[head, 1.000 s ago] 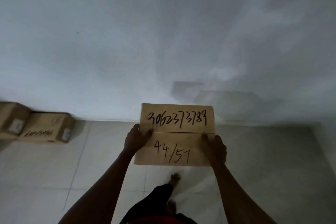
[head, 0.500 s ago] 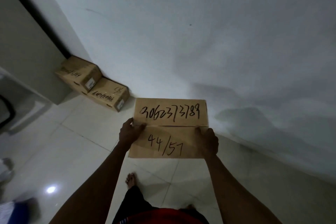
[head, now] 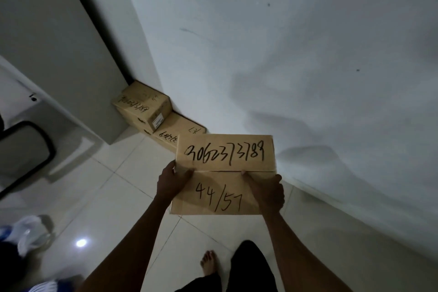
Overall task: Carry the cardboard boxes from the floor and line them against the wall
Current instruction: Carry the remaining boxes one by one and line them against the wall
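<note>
I hold a cardboard box point(head: 225, 154) in the air in front of me, its top marked with a long handwritten number and "44/57". My left hand point(head: 171, 180) grips its left edge and my right hand point(head: 266, 189) grips its right edge. Along the foot of the white wall point(head: 284, 54) two more cardboard boxes rest on the floor: one point(head: 142, 104) in the corner, a second point(head: 175, 131) beside it, partly hidden behind the held box.
A grey door or panel point(head: 54, 31) with a dark edge meets the wall at the corner. A dark-framed object point(head: 21, 156) stands at the left. White and blue items point(head: 28, 234) lie on the tiled floor at lower left. My bare foot point(head: 208, 263) is below.
My view has swung left and nearer to the corner; the two boxes on the floor have shifted toward the centre and now sit just behind the held box. My grip is unchanged.
</note>
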The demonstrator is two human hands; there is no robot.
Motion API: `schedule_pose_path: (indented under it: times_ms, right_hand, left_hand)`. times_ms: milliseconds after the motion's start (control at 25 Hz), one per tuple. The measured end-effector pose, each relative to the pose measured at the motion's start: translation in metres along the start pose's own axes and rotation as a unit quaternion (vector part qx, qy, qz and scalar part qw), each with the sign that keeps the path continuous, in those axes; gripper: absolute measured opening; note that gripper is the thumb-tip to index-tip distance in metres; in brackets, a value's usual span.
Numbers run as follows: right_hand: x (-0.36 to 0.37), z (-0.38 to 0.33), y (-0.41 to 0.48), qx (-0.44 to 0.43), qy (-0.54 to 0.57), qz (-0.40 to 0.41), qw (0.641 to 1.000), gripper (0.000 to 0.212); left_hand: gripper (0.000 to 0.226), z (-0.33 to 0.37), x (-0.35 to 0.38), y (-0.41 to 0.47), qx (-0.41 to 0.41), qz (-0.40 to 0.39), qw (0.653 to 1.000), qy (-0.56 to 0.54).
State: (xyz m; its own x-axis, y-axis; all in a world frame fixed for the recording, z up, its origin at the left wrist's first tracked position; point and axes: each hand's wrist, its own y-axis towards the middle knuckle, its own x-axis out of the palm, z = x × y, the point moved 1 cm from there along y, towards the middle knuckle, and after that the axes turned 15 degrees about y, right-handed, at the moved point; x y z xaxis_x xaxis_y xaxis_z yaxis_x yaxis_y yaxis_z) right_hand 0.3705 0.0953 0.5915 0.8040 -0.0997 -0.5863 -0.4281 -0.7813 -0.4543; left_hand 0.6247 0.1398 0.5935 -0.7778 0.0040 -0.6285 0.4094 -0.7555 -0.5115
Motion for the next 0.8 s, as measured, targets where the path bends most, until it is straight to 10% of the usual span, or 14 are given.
schedule_pose_path:
  times_ms: [800]
  right_hand:
    - [0.350, -0.133, 0.119, 0.134, 0.021, 0.054, 0.989, 0.109]
  left_hand:
    - [0.070, -0.060, -0.107, 0.402, 0.003, -0.061, 0.995, 0.082]
